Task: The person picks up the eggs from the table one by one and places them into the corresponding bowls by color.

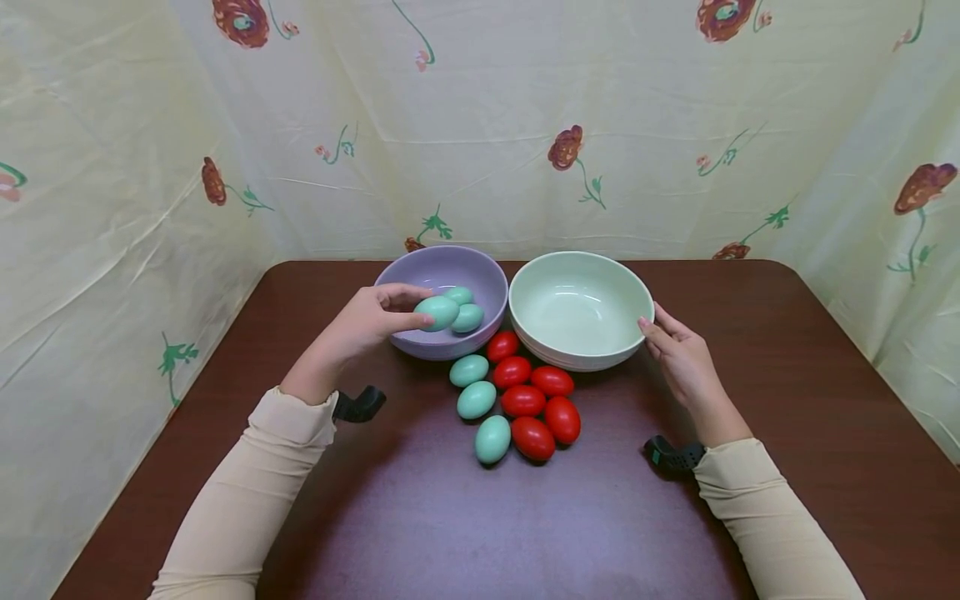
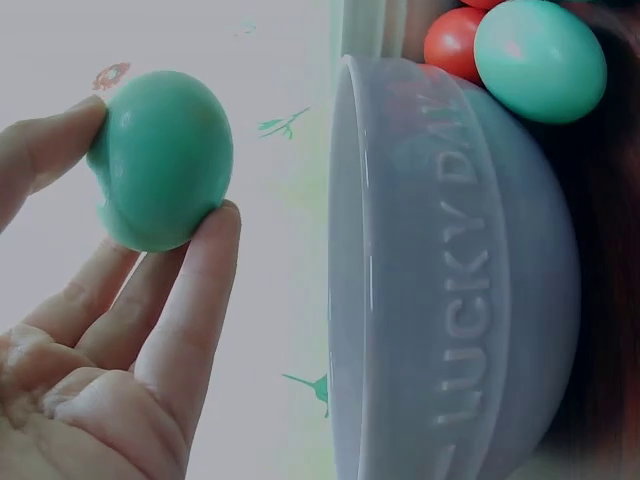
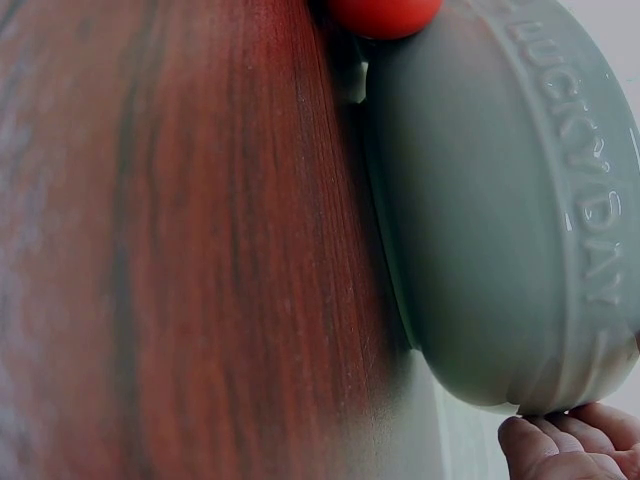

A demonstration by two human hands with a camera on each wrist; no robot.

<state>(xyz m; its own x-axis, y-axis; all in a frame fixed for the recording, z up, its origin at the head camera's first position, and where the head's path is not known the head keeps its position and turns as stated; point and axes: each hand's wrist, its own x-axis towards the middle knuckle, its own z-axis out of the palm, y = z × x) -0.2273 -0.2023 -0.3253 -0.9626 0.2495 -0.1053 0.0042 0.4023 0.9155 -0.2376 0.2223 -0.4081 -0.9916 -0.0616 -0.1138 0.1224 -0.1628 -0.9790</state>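
Observation:
My left hand [image 1: 367,323] pinches a mint-green egg [image 2: 165,160] between thumb and fingertips, over the purple bowl [image 1: 411,269]. Two more mint-green eggs [image 1: 468,318] lie inside that bowl. With its thumb at the rim and the fingers along the outer wall, my right hand [image 1: 686,362] grips the pale green bowl [image 1: 577,340], whose inside shows no eggs. Raised lettering runs round both bowls in the wrist views. In front of the bowls, three mint-green eggs [image 1: 476,400] lie on the table beside several red eggs [image 1: 523,401].
The dark brown wooden table [image 1: 420,533] carries everything. Behind it and along the sides hangs a pale cloth [image 1: 465,108] with a flower print. The two bowls stand side by side near the table's back edge. Dark straps [image 1: 671,457] sit at both wrists.

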